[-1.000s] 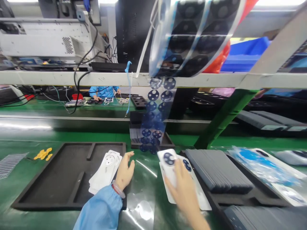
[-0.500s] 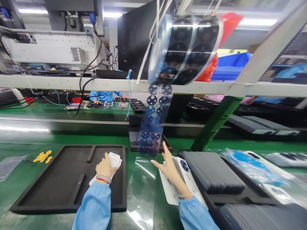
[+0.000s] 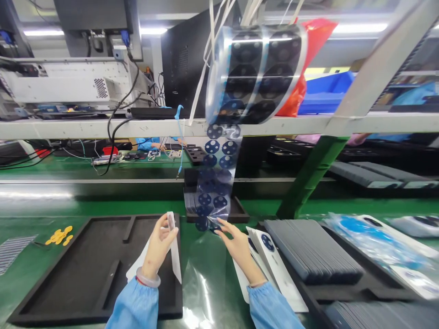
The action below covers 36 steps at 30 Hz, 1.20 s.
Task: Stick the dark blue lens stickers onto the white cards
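Left hand point(image 3: 159, 244): you grip one white cover point(image 3: 173, 249) by its upper end, thumb and fingers closed on it. The cover stands on edge, tilted, with its camera opening up by your fingertips. It is lifted off the stack of white covers point(image 3: 137, 269) that lies in the right part of the black foam tray point(image 3: 68, 269). Right hand point(image 3: 236, 244): fingers stretched forward, tips at the bottom edge of the clear film strip point(image 3: 214, 192). The strip carries two columns of dark blue round stickers and hangs from the roll point(image 3: 257, 73) up by the shelf. You touch the film, but thumb and film overlap, so I cannot tell whether you have a sticker pinched. Under your right forearm lies a second pile, the finished covers point(image 3: 270, 256), each with a blue round piece already on it. The grey sheet stacks point(image 3: 308, 246) sit just beside them on the table point(image 3: 41, 205). My read of the step: one bare cover is up and the lowest sticker is being fetched, so pick-and-peel, nothing joined yet. The next move calls for a clean peel of a single sticker off the limp, swinging film. The cover would need turning face up and holding steady, so the round piece can sit square on the camera opening.
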### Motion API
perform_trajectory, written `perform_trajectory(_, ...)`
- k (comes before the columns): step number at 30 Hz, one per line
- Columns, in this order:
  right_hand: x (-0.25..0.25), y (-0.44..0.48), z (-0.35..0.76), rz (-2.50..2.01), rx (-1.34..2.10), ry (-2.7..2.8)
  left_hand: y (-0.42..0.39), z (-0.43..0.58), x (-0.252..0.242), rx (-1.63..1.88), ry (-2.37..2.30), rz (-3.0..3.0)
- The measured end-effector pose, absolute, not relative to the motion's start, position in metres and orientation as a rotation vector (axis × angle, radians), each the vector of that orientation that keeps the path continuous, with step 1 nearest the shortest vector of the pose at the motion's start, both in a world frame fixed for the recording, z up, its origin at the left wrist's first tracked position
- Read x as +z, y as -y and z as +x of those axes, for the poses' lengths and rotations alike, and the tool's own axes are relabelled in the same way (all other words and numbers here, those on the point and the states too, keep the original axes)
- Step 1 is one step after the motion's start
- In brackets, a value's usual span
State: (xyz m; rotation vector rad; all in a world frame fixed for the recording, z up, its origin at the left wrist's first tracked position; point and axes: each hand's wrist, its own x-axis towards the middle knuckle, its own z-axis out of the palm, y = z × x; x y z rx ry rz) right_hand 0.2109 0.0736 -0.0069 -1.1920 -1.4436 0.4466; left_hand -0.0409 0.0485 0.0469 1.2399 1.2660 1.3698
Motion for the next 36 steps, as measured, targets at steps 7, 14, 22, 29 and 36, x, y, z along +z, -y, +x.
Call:
perform_trajectory(7,0.004,-0.055,0.203,-1.117,0.661,1.489,-0.037,-0.015,0.045,1.189,-0.706,0.889)
perform_trajectory(14,0.017,-0.05,0.215,-1.007,0.814,1.437,-0.04,-0.019,0.037,1.0,-0.628,1.005)
perform_trajectory(22,0.013,-0.051,0.215,-1.029,0.39,1.671,-0.038,-0.007,0.037,1.049,-0.642,1.05)
perform_trajectory(29,0.008,-0.05,0.211,-1.045,0.041,1.687,-0.038,-0.003,0.033,1.09,-0.667,1.023)
perform_trajectory(36,0.032,-0.03,0.206,-0.86,0.153,1.618,-0.044,-0.001,0.021,1.303,-0.881,1.012)
